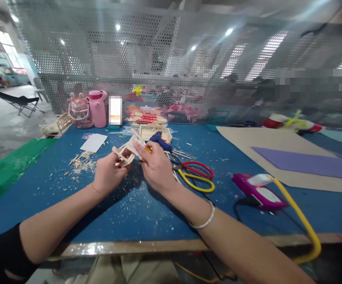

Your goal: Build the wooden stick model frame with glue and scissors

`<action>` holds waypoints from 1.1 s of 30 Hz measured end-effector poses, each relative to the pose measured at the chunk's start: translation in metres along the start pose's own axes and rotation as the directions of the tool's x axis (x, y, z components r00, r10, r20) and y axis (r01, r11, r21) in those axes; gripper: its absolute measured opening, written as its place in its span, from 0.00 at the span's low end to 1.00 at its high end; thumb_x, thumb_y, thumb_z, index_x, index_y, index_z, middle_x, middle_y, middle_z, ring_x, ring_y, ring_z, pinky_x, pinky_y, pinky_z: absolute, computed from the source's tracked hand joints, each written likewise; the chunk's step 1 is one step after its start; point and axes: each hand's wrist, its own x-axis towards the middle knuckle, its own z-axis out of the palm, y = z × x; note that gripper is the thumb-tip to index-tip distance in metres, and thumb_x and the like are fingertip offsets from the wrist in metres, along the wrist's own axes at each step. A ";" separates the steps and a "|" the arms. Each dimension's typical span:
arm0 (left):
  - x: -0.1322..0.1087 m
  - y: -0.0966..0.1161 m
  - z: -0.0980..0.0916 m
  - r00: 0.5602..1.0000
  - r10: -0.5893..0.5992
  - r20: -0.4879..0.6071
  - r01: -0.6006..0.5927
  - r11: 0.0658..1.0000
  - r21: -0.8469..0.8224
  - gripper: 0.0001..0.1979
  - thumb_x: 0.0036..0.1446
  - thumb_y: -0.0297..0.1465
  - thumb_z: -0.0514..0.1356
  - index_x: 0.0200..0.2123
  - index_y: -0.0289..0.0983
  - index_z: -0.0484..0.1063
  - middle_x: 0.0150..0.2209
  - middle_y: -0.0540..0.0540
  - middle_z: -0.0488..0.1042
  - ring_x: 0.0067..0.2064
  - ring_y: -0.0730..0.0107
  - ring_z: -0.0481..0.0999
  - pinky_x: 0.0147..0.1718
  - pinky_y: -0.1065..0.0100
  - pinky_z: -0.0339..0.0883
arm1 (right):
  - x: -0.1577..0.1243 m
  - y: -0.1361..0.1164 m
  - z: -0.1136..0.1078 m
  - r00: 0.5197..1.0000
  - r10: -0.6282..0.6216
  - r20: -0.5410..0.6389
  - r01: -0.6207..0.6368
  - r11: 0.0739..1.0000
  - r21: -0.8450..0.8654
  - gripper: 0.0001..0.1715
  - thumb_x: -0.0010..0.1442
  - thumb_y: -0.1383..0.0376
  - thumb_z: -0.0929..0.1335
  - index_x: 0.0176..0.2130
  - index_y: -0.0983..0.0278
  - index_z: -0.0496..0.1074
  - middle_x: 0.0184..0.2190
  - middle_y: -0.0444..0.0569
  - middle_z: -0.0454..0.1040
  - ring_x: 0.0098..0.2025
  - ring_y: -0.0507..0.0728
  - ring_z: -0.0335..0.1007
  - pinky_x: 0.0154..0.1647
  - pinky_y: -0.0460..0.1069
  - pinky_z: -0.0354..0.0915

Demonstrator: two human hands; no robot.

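Two hands at work, centre of the frame, over the blue surface (pixel 147 225). Left hand (pixel 111 169): grip closed around a small stick frame (pixel 125 156) of pale wood, tilted, just left of centre. Right hand (pixel 158 167): grip pinched on a whitish piece (pixel 134 142), thumb on top, piece against the frame's upper right end. Orange item (pixel 148 150) showed at the right fingers; mostly hidden, couldn't tell what it was. Silver bracelet (pixel 213 213) on the right wrist.

Dark blue tool (pixel 160 140) lay just beyond the right hand. Scissors (pixel 195 174), one red loop and one yellow, sat right of that hand, blades partly covered. Wood scraps (pixel 82 161) were heaped left of the left hand, crumbs spread toward lower centre. White paper (pixel 94 142) lay just above the heap.

Upper centre: red-marked sticks (pixel 147 118) stacked near the mesh panel (pixel 106 55). Upper left: pink bottle (pixel 97 110) upright beside an eared jug (pixel 80 112). Right side: magenta power strip (pixel 260 193), yellow cable (pixel 303 219) running from it to the lower right; purple sheet (pixel 307 161) flat on a beige board (pixel 239 144). Far left: green sheet (pixel 25 157), with a black chair (pixel 19 99) on the floor above it.
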 end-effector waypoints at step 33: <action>0.005 0.005 -0.003 0.999 -0.005 -0.032 0.006 0.999 0.036 0.10 0.46 0.33 0.60 0.35 0.39 0.72 0.26 0.48 0.75 0.25 0.71 0.71 0.27 0.72 0.62 | 0.001 -0.004 0.006 0.998 -0.061 0.010 0.061 0.997 -0.042 0.35 0.55 0.71 0.60 0.60 0.52 0.54 0.44 0.52 0.61 0.44 0.59 0.59 0.45 0.54 0.63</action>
